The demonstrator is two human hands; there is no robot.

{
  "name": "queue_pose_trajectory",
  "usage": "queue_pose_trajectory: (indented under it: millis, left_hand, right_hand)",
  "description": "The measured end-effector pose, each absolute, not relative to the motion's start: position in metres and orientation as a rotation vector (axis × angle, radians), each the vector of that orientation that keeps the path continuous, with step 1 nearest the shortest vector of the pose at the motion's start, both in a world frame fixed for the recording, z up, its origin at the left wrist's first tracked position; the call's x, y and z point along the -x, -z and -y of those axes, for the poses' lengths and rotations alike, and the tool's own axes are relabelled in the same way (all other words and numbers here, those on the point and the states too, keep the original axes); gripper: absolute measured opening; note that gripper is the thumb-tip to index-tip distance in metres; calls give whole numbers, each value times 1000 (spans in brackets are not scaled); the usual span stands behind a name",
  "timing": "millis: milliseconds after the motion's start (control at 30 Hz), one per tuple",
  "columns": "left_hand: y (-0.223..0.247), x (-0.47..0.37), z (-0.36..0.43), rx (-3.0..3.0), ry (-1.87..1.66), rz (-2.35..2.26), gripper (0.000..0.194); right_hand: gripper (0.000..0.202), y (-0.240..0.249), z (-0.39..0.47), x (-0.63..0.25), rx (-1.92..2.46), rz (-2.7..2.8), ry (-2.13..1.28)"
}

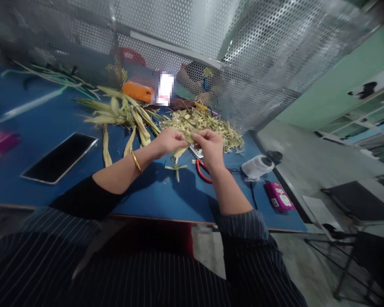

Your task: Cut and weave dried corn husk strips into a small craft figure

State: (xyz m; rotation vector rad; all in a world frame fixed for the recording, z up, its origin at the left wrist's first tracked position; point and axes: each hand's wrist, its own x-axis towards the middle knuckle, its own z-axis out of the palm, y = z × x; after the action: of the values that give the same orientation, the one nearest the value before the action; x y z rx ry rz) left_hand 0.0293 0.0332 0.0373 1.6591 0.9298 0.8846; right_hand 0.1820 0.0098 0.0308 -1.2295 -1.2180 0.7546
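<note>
My left hand [170, 142] and my right hand [209, 146] meet above the blue table [153, 196], both pinching a small woven piece of pale green leaf strips [183, 148]. Loose strip ends hang below it toward the table. A gold bangle sits on my left wrist. Red-handled scissors [201, 167] lie on the table just under my right hand. A heap of cut leaf scraps [205, 125] lies right behind my hands, and long leaf strips [121, 113] are spread to the left of it.
A dark phone [59, 157] lies at the left. A pink pack [279, 196] and a small white device [257, 166] sit at the right edge. An orange case [138, 91] rests by the perforated metal screen [243, 64]. A black chair [358, 209] stands on the floor at right.
</note>
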Motion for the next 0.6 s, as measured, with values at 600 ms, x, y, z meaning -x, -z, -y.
queue_pose_trajectory:
  millis: [600]
  left_hand:
    - [-18,-33,-43,-2039,-950,-1236,21]
  right_hand:
    - [15,-19,-9,-195,1198,1457,-97]
